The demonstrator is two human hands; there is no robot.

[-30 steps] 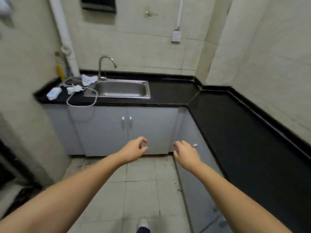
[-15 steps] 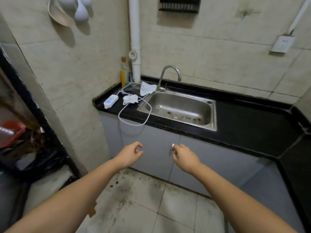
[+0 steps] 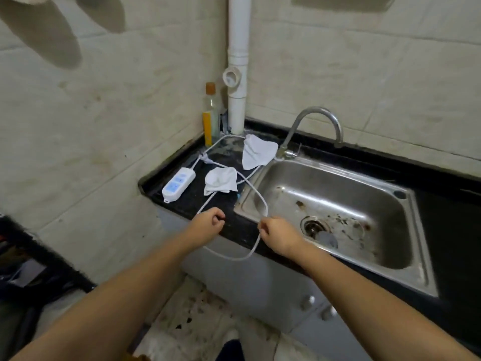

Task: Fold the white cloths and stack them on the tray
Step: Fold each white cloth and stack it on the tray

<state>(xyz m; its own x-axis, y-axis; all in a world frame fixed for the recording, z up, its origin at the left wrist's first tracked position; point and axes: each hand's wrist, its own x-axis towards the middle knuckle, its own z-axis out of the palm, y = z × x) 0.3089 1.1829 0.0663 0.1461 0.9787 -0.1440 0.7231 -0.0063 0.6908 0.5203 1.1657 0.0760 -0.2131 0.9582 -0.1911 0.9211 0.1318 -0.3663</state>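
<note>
Two crumpled white cloths lie on the black counter left of the sink. One cloth (image 3: 221,180) sits near the front beside the power strip. The other cloth (image 3: 257,152) lies further back, at the foot of the faucet. My left hand (image 3: 209,224) hovers at the counter's front edge, fingers loosely curled and holding nothing. My right hand (image 3: 278,233) is level with it over the sink's front left corner, also loosely curled. A white cable passes right by its fingertips; I cannot tell whether they touch it. No tray is in view.
A white power strip (image 3: 179,184) lies at the counter's left end, and its cable (image 3: 234,257) loops over the front edge. A steel sink (image 3: 338,194) with a faucet (image 3: 317,121) fills the middle. In the back corner stand a bottle (image 3: 210,115) and a white pipe (image 3: 237,61).
The view has swung left and closed in on the sink corner. Both hands have come forward from in front of the cabinet doors to the counter's front edge, still empty.
</note>
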